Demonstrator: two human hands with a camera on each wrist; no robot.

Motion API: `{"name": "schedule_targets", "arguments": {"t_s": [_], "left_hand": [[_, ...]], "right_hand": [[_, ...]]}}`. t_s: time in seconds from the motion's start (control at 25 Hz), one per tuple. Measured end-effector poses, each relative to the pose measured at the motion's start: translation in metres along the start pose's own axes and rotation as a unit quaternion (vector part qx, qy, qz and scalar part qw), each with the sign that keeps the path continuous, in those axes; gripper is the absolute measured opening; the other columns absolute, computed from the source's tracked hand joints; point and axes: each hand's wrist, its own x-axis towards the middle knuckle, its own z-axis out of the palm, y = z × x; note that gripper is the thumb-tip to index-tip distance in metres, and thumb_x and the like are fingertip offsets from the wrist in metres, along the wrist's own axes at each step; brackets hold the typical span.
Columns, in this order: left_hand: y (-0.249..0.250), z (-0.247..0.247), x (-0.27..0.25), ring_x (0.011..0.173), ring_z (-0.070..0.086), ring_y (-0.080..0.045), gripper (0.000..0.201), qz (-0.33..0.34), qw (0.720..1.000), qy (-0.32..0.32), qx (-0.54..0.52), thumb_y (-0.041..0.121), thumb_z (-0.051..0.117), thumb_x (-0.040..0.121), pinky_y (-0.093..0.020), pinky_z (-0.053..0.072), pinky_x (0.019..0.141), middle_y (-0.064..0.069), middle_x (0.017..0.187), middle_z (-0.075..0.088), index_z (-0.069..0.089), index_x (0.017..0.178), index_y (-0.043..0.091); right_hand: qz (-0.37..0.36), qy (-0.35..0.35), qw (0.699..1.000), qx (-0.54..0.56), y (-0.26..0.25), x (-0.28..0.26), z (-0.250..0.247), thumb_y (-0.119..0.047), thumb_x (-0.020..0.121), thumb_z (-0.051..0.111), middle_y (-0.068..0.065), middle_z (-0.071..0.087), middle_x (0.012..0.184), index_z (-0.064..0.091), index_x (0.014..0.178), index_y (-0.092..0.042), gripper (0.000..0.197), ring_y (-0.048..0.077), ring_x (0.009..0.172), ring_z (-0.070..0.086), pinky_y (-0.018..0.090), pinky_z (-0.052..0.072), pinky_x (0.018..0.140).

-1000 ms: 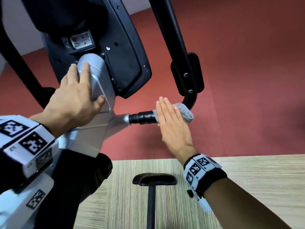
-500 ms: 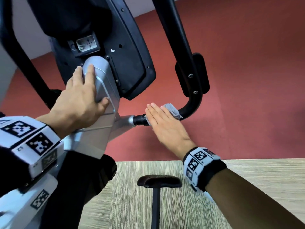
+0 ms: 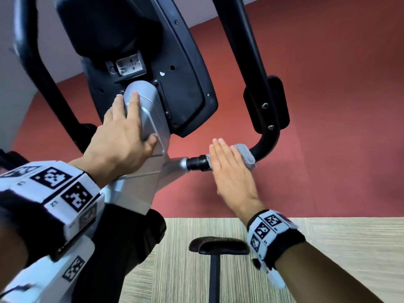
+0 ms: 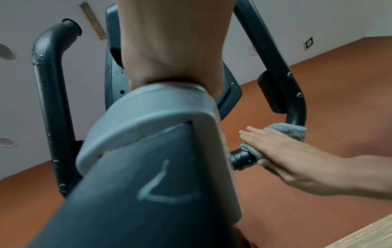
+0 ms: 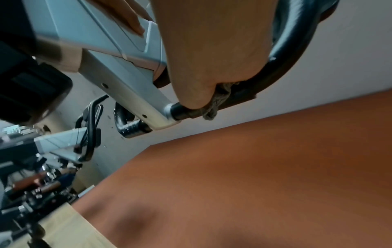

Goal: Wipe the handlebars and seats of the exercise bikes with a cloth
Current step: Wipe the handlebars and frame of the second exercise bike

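A grey cloth (image 3: 246,154) is draped over the black right handlebar (image 3: 266,145), just outside its collar on the silver column (image 3: 150,110). My right hand (image 3: 231,171) lies over the cloth with fingers straight and together. In the right wrist view the thumb (image 5: 195,94) wraps under the bar and pins the cloth (image 5: 212,107) to it. My left hand (image 3: 122,138) rests flat on top of the silver column, thumb on its side face. The black seat (image 3: 218,246) stands below on its post, with neither hand touching it.
The black console back (image 3: 175,73) hangs above the column. The left handlebar (image 3: 32,62) curves up at far left. Red floor lies beyond, striped beige flooring under the seat. Other machines (image 5: 63,142) stand to the left in the right wrist view.
My right hand slid the cloth along the bar toward the column, then back out toward the bend. The left hand stayed on the column.
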Motion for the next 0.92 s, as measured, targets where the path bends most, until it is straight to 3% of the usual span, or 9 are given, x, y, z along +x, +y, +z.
{"name": "schedule_targets", "arguments": {"t_s": [0.12, 0.2, 0.28, 0.4, 0.48, 0.64, 0.76, 0.92], "left_hand": [[0.001, 0.000, 0.000, 0.151, 0.016, -0.042, 0.094, 0.001, 1.000, -0.002, -0.004, 0.038, 0.063, 0.096, -0.055, 0.028, 0.116, -0.018, 0.168, 0.001, 0.001, 0.162, 0.017], [0.000, -0.001, 0.000, 0.151, 0.015, -0.042, 0.093, 0.002, 1.000, -0.002, -0.004, 0.039, 0.062, 0.096, -0.056, 0.028, 0.116, -0.018, 0.168, 0.000, 0.001, 0.162, 0.017], [-0.002, -0.001, 0.000, 0.151, 0.014, -0.041, 0.093, 0.003, 1.000, -0.002, -0.003, 0.039, 0.062, 0.096, -0.056, 0.028, 0.116, -0.018, 0.169, 0.000, 0.000, 0.162, 0.017], [-0.001, 0.000, 0.000, 0.152, 0.014, -0.040, 0.094, -0.001, 1.000, -0.007, -0.005, 0.040, 0.061, 0.096, -0.055, 0.027, 0.117, -0.017, 0.169, 0.000, -0.001, 0.163, 0.017], [-0.001, 0.000, 0.000, 0.152, 0.013, -0.039, 0.093, -0.002, 1.000, -0.006, -0.004, 0.040, 0.061, 0.097, -0.055, 0.027, 0.117, -0.017, 0.169, -0.001, -0.001, 0.162, 0.018], [0.000, -0.002, -0.002, 0.152, 0.013, -0.039, 0.093, -0.001, 1.000, -0.007, -0.007, 0.040, 0.061, 0.097, -0.056, 0.027, 0.117, -0.018, 0.169, -0.001, 0.000, 0.162, 0.017], [0.002, -0.002, -0.002, 0.153, 0.012, -0.038, 0.093, 0.000, 1.000, -0.008, -0.003, 0.040, 0.060, 0.097, -0.055, 0.027, 0.118, -0.017, 0.169, -0.001, -0.002, 0.162, 0.017], [0.001, -0.003, -0.002, 0.153, 0.011, -0.037, 0.092, 0.000, 1.000, -0.010, -0.002, 0.040, 0.059, 0.098, -0.055, 0.028, 0.118, -0.016, 0.169, -0.003, -0.003, 0.163, 0.017]], "right_hand": [[-0.047, 0.019, 0.998, -0.025, -0.011, 0.002, 0.010, 0.001, 0.089, 0.026, 0.019, 0.011, 0.169, 0.014, 0.160, 0.002, 0.072, 0.030, 0.158, 0.006, 0.043, 0.000, 0.127], [-0.051, -0.011, 0.999, -0.007, -0.002, 0.003, 0.005, -0.003, 0.089, 0.032, 0.019, 0.002, 0.170, 0.007, 0.161, 0.003, 0.076, 0.030, 0.158, -0.001, 0.043, -0.003, 0.127], [-0.010, -0.028, 1.000, -0.003, -0.010, 0.006, -0.001, -0.007, 0.092, 0.041, 0.020, -0.002, 0.170, 0.003, 0.160, 0.004, 0.079, 0.032, 0.158, -0.005, 0.043, -0.007, 0.126], [-0.037, -0.005, 0.999, -0.016, -0.027, 0.012, 0.005, 0.000, 0.091, 0.016, 0.020, -0.007, 0.169, -0.001, 0.160, 0.003, 0.071, 0.032, 0.157, -0.009, 0.043, -0.011, 0.124], [-0.066, -0.027, 0.997, -0.021, -0.018, 0.013, 0.003, -0.002, 0.088, 0.012, 0.018, -0.010, 0.169, -0.003, 0.160, 0.002, 0.074, 0.031, 0.157, -0.010, 0.042, -0.010, 0.124], [-0.005, -0.028, 0.999, -0.019, -0.030, 0.019, 0.004, -0.009, 0.088, 0.016, 0.019, 0.002, 0.170, 0.003, 0.160, 0.003, 0.075, 0.031, 0.158, -0.002, 0.042, -0.009, 0.124], [-0.049, 0.000, 0.998, -0.050, -0.034, 0.015, 0.018, -0.006, 0.094, 0.024, 0.017, 0.007, 0.170, 0.012, 0.160, 0.001, 0.067, 0.029, 0.158, 0.005, 0.043, -0.003, 0.124], [0.007, -0.019, 1.000, -0.003, -0.035, 0.025, 0.009, -0.008, 0.091, 0.017, 0.017, 0.003, 0.170, 0.007, 0.161, 0.001, 0.072, 0.029, 0.158, 0.000, 0.041, -0.005, 0.125]]}}
